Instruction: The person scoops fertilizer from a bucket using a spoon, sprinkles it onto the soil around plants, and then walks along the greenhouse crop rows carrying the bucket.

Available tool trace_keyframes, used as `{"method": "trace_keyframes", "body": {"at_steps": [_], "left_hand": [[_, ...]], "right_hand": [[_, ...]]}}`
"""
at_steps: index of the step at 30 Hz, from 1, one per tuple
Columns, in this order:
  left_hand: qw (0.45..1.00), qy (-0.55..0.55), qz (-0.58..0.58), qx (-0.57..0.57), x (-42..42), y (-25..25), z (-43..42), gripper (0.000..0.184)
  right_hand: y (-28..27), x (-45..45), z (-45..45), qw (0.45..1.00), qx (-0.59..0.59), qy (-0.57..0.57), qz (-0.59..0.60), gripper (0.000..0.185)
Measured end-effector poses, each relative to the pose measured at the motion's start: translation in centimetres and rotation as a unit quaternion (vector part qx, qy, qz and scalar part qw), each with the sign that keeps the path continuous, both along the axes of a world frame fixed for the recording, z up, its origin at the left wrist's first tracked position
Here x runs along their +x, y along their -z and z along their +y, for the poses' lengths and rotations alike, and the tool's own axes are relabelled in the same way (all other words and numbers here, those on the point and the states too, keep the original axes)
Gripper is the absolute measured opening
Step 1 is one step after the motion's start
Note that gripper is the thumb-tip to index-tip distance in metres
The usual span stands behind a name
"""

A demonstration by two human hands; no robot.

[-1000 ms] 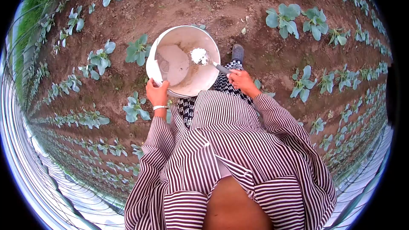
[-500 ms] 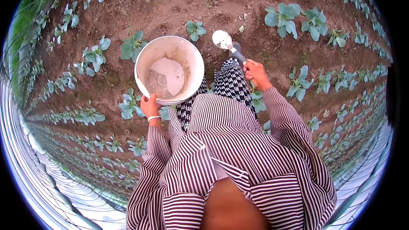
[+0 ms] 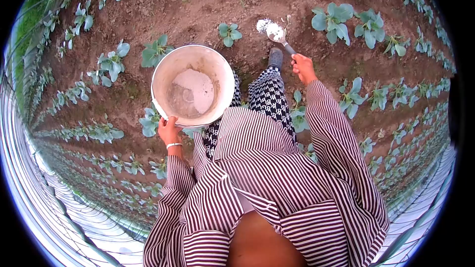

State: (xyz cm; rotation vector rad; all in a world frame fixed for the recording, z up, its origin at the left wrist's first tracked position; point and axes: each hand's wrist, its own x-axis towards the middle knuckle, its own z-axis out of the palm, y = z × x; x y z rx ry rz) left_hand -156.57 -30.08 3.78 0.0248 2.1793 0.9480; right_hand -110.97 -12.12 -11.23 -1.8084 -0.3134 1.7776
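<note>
Fingers (image 3: 171,119) of the left hand (image 3: 168,131) are bent tight over the near edge of the white bucket (image 3: 225,81), maybe so it does not tip. The bucket's open top faces up, which likely keeps the pale powder (image 3: 202,93) inside easy to reach. Out to the right, away from the bucket, is a scoop (image 3: 286,45) with white powder (image 3: 275,31) in it. Some white shows just past its tip; I can't tell if that bit is in the air or on the soil (image 3: 188,15). The right hand (image 3: 304,69) has its fingers wrapped snugly round the scoop's grey handle.

One leafy plant (image 3: 154,52) grows left of the bucket. The bucket hides most of one leg. A little plant (image 3: 229,35) sits between bucket and scoop. A boot (image 3: 275,59) is close to the scoop, and a bigger plant (image 3: 335,21) grows further right.
</note>
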Motion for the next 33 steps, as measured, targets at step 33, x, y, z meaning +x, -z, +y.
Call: {"method": "trace_keyframes", "body": {"at_steps": [33], "left_hand": [[0.991,0.092,0.098,0.014,-7.7,4.5,-1.9,0.046]], "right_hand": [[-10.6,-3.0,0.1,0.980,-0.003,0.151,0.131,0.026]]}}
